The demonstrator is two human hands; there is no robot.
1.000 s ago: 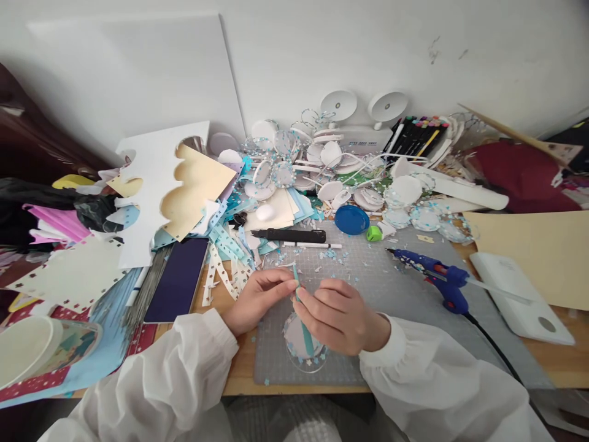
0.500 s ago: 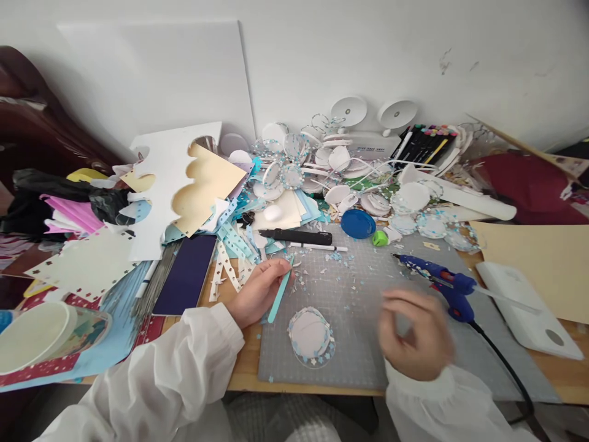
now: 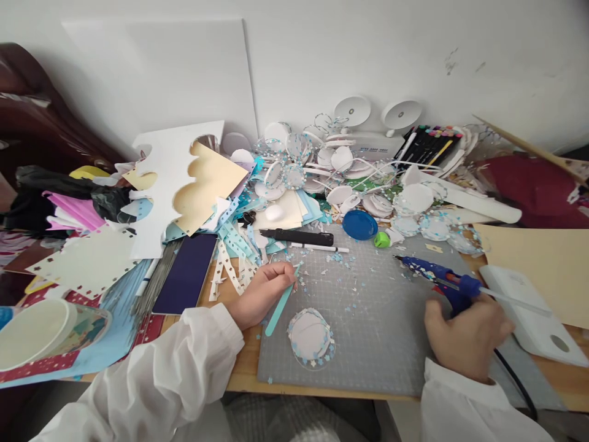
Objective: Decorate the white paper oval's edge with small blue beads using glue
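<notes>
My left hand [image 3: 261, 293] rests at the left edge of the grey cutting mat [image 3: 368, 319] and pinches a thin teal paper strip [image 3: 280, 302] that slants down toward me. Just right of it, on the mat, lies a white paper disc [image 3: 311, 336] edged with small blue stars. My right hand [image 3: 464, 334] is closed round the handle of the blue hot glue gun [image 3: 439, 279], whose nozzle points left over the mat. Both arms wear white sleeves.
Paper scraps, punched strips and white discs [image 3: 331, 178] pile up behind the mat. A black craft knife [image 3: 297, 236], a white pen [image 3: 317, 247], a blue lid [image 3: 359, 224], markers [image 3: 430, 142], a dark notebook [image 3: 186, 273], a white box [image 3: 529, 316] and tan card [image 3: 547, 258] lie around.
My right hand let go of the strip and disc, swept right across the mat and took hold of the glue gun. My left hand kept the teal strip and lowered it.
</notes>
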